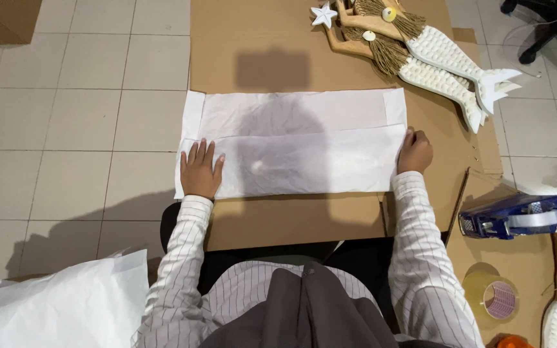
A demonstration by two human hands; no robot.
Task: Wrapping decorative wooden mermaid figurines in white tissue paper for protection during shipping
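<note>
A long sheet of white tissue paper [298, 138] lies folded lengthwise on flat brown cardboard [272, 38] on the floor. My left hand [200, 171] presses flat on the paper's near left end, fingers together. My right hand [414, 152] is curled at the paper's right edge, fingers pinching or pressing the fold there. A small round bump [257, 167] shows through the paper near the middle.
Two wooden mermaid figures [430, 55] with a white starfish [323, 14] lie at the back right. A blue tape dispenser [520, 217] and a clear tape roll [492, 298] sit at right. More white paper [59, 306] lies at the lower left. A chair base [549, 26] stands at the top right.
</note>
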